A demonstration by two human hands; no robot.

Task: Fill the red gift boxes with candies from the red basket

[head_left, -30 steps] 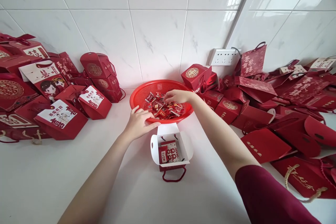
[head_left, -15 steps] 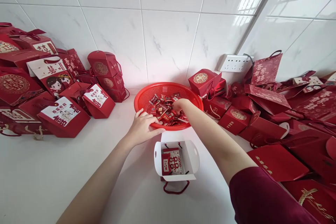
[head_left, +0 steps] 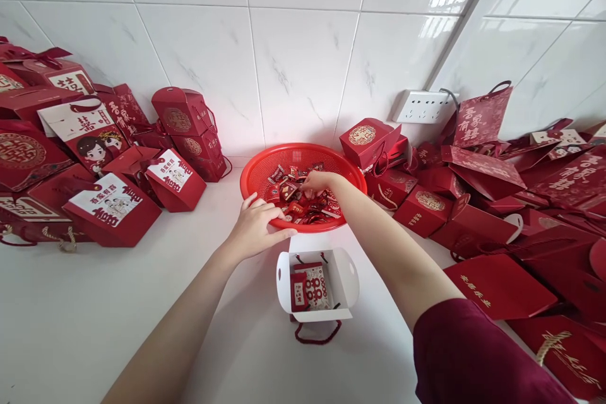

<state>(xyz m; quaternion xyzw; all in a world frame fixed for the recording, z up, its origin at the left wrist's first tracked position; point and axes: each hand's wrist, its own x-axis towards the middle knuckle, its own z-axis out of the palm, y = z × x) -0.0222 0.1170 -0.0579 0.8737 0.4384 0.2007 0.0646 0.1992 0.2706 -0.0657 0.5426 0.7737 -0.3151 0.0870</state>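
A red mesh basket (head_left: 255, 167) stands against the tiled wall, with many wrapped candies (head_left: 307, 209) in it. My left hand (head_left: 254, 227) rests on the basket's front left rim, its fingers spread. My right hand (head_left: 316, 184) reaches down among the candies; its fingers point down and are closed together, and whatever they hold is too small to make out. Nearer to me, between my forearms, stands an open white-lined gift box (head_left: 339, 284) with a dark red cord handle. Inside it lie a red packet (head_left: 299, 290) and a white piece with red characters (head_left: 317, 287).
Red gift boxes (head_left: 113, 208) are stacked at the left. Many more red boxes (head_left: 423, 209) crowd the right side, one leaning near the white power strip (head_left: 423, 106) on the wall. The white table (head_left: 57, 315) extends below the left boxes.
My right hand has shifted slightly left and up within the basket. My left hand stays on the rim. The view has tilted slightly.
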